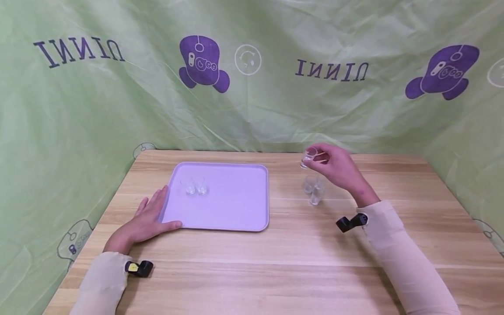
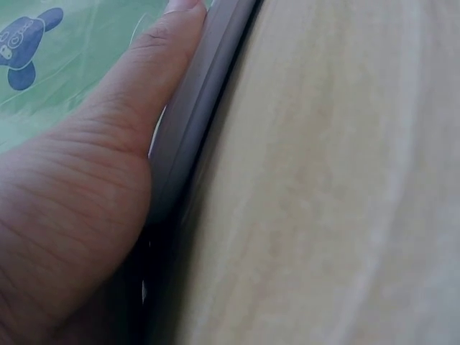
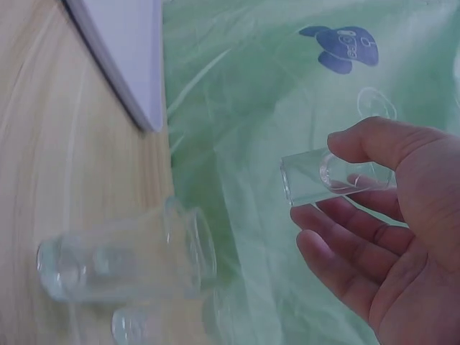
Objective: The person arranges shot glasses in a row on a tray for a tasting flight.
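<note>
Lilac tray (image 1: 236,201) on the wood-grain table (image 1: 220,275). My left hand (image 1: 147,223) is at its near left corner, fingers straight along the left side, thumb spread along the near edge. Risk: an uneven push there could skid the tray and topple the two clear shot glasses (image 1: 201,188) standing close together on its left part. Right of the tray, a cluster of clear glasses (image 1: 315,196), seemingly three, overlapping; a dropped wrist might knock one over. Above and a little beyond them, my right hand (image 1: 334,164) pinches a small shot glass (image 3: 305,176) off the table, between thumb and fingers. Smooth wall, small contact: a slack pinch could let it slip onto those below.

Views: left wrist shows my thumb lying along the tray's outer wall, but neither my other fingers nor any glass. Right wrist shows the pinched glass's thick base and my lowest finger clear of it; from the head that finger is hidden.
</note>
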The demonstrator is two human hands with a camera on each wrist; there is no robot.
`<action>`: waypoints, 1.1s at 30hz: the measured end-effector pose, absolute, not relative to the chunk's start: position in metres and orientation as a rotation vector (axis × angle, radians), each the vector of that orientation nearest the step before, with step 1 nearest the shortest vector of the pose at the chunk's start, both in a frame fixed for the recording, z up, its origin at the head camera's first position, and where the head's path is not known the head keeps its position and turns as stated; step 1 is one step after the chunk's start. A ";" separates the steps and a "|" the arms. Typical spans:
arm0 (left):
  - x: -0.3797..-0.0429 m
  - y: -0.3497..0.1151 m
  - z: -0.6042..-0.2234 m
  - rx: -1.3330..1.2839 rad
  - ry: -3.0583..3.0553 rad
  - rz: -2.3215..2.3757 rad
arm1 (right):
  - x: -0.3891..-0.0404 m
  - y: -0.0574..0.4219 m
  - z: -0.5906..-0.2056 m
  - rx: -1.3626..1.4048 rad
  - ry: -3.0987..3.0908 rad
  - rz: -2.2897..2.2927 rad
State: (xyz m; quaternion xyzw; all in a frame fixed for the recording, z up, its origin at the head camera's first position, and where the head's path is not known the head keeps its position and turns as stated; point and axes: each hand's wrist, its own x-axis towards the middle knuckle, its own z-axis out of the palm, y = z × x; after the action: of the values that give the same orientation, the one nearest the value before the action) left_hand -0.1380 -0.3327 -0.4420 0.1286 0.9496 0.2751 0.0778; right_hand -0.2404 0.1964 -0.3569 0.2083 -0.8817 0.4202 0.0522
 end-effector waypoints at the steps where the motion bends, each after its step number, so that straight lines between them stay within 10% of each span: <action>1: -0.138 -0.334 -0.442 0.381 2.846 0.816 | -0.242 0.192 -0.356 0.651 -2.675 1.282; 33: -0.138 -0.333 -0.442 0.393 2.867 0.832 | -0.243 0.087 -0.368 0.871 -2.619 1.537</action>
State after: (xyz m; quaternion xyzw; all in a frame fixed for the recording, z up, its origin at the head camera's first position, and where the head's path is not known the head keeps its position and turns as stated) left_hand -0.1375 -0.3327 -0.4419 0.1303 0.9501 0.2757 0.0652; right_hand -0.2430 0.0866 -0.3678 0.2756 -0.8290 0.4866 -0.0088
